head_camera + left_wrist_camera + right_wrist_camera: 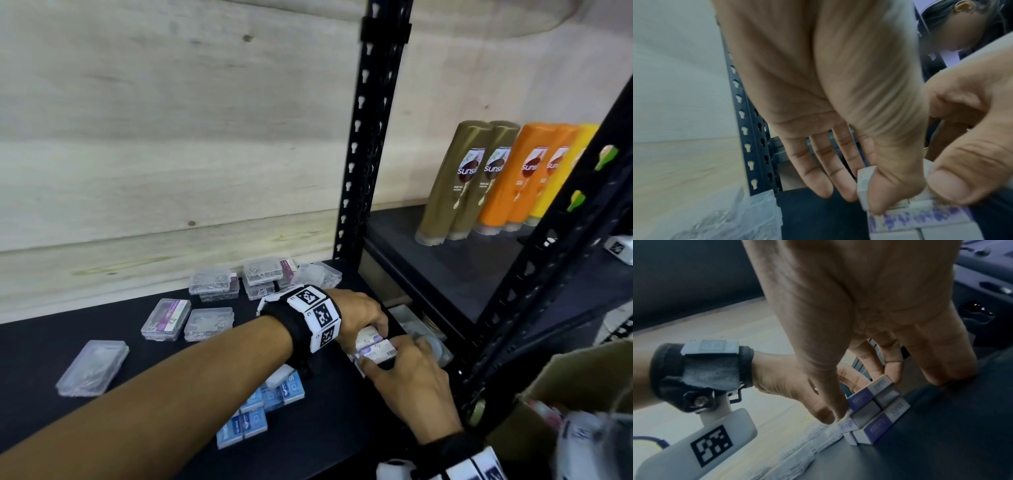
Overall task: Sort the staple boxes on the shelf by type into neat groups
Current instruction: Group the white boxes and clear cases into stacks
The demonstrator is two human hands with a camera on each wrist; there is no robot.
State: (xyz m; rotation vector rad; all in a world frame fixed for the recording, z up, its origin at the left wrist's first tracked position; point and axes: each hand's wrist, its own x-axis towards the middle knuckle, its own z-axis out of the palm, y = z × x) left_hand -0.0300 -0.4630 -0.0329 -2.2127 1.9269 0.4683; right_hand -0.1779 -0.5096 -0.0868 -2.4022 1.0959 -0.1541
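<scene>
Small white-and-purple staple boxes are stacked at the right end of the black shelf. My left hand reaches over from the left and pinches the upper box with its thumb. My right hand grips the same stack from the near side. In the right wrist view its thumb and fingers clasp the top box, with more boxes under it. Blue staple boxes lie grouped below my left forearm. Clear plastic staple boxes are scattered to the left and back.
A black slotted post stands just behind the hands, and a second post slants at the right. Shampoo bottles stand on the neighbouring shelf. One clear box lies alone at the left. A cardboard carton sits bottom right.
</scene>
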